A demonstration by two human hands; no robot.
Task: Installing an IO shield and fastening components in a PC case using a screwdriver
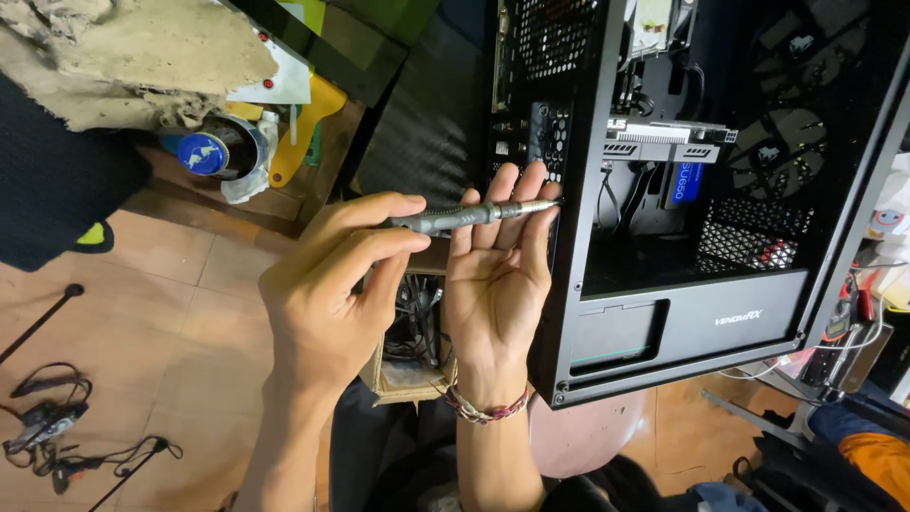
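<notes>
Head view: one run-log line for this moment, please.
left hand: grips screwdriver handle | right hand: open palm under shaft | tip: at PC case rear edge

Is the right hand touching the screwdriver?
Touching. The head view shows the screwdriver lying across the open right hand's fingers, while the left hand grips its handle.

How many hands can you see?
2. The left hand pinches the handle of a grey screwdriver. The right hand is held open, palm up, with the screwdriver lying across its fingers, beside the black computer case.
</notes>
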